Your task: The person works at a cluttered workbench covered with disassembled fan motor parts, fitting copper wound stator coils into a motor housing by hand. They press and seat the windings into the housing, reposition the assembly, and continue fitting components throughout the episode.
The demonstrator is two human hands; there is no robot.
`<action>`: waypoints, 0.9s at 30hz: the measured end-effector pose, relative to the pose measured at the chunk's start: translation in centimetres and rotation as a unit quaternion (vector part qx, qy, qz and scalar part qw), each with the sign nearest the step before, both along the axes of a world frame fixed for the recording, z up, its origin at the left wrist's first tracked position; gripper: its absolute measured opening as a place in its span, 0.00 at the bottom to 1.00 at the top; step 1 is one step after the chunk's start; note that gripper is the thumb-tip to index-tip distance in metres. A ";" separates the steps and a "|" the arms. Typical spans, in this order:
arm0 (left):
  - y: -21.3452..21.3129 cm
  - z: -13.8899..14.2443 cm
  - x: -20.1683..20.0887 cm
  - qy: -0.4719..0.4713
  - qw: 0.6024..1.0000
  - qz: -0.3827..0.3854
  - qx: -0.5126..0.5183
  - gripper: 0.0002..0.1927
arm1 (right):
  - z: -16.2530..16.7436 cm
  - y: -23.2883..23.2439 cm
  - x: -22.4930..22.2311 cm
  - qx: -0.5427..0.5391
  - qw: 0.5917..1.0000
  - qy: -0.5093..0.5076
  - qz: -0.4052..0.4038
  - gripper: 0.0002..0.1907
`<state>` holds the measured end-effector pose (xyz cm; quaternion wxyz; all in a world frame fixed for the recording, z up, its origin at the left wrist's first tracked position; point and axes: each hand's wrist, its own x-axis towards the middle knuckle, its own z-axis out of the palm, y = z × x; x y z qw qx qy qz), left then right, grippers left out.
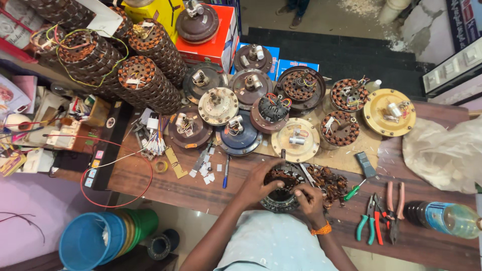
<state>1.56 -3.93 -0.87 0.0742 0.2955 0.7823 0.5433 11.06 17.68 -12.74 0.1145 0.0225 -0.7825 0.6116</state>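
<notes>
Pale blue shirt cloth point(273, 246) fills the lower middle, cut off by the bottom edge, so both arms show only from the elbow down. Just beyond it a round motor stator point(281, 188) sits on the wooden bench point(165, 183), near the front edge. Over the stator's left rim curls the left hand point(257, 181), fingers bent and close together, their tips hidden against the core. At the stator's right side the right hand point(307, 196) has fingers pinched together on something too small to make out; an orange bead bracelet point(321, 230) circles that wrist. Much of the stator's windings lie hidden under both hands. Right of the stator lies a tangle of stripped copper wire point(329, 181), then a green screwdriver point(354, 190) and pliers point(371, 221). A plastic bottle point(444, 217), farther right, is cut by the frame edge.
</notes>
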 end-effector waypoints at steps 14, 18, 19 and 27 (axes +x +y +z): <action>-2.5 -8.4 -3.0 -0.061 0.998 0.000 0.033 0.17 | -0.7 -4.7 -1.7 0.104 0.992 -0.053 -0.042 0.13; -3.1 -9.7 -2.9 -0.090 0.996 -0.005 0.014 0.18 | -2.2 -5.0 -1.6 0.068 0.995 -0.067 -0.027 0.12; -3.6 -9.4 -2.2 -0.098 0.995 -0.007 0.010 0.18 | -1.9 -5.6 -0.7 0.066 0.996 -0.062 -0.027 0.12; -2.5 -11.5 -3.6 -0.094 0.994 0.004 0.056 0.18 | -4.7 -4.1 -2.2 -0.002 1.000 0.010 -0.012 0.16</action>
